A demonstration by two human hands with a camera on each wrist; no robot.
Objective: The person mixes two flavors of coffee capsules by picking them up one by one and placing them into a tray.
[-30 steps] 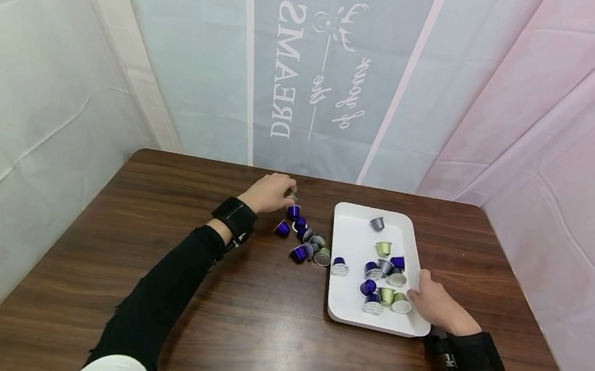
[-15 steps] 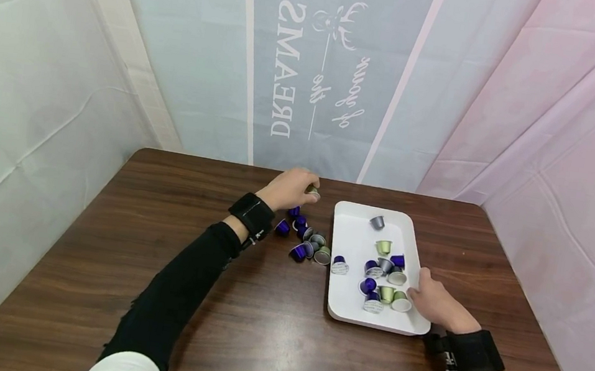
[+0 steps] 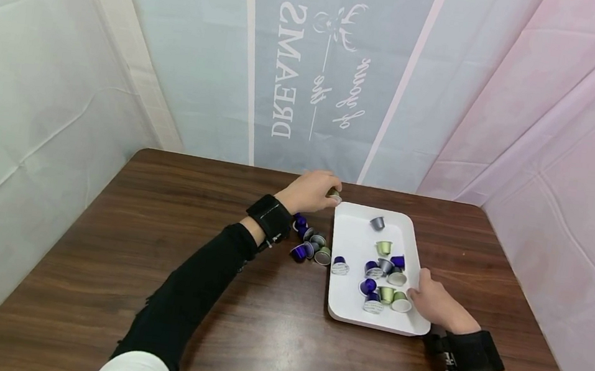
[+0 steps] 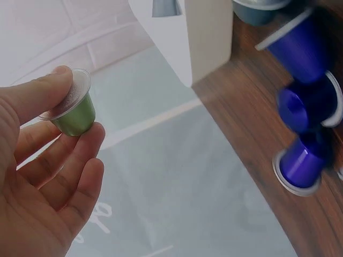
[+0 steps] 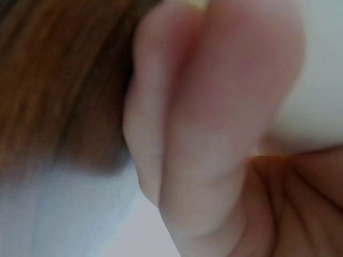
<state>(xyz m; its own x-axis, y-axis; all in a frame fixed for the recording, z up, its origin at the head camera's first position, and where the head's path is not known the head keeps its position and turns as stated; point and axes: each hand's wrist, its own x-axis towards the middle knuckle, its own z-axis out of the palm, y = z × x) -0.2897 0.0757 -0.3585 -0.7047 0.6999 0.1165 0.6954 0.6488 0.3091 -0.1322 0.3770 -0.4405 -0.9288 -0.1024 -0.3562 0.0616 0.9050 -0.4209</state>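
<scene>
My left hand pinches a green coffee capsule between thumb and fingers, its foil lid under the thumb. In the head view this hand is at the far left corner of a white tray. My right hand grips the tray's right edge, thumb over the rim; its fingers fill most of the right wrist view. Capsules in blue, grey and green lie in the tray, among them a lone grey capsule near the far end and a blue capsule by the left wall.
Left of the tray, a loose cluster of blue, grey and green capsules lies on the brown wooden table, with a blue capsule at its near side. A printed cloth hangs behind the table's far edge.
My left hand has lifted the green capsule from the far end of the cluster and carried it right to the tray's far left corner. The right hand and the tray stay put.
</scene>
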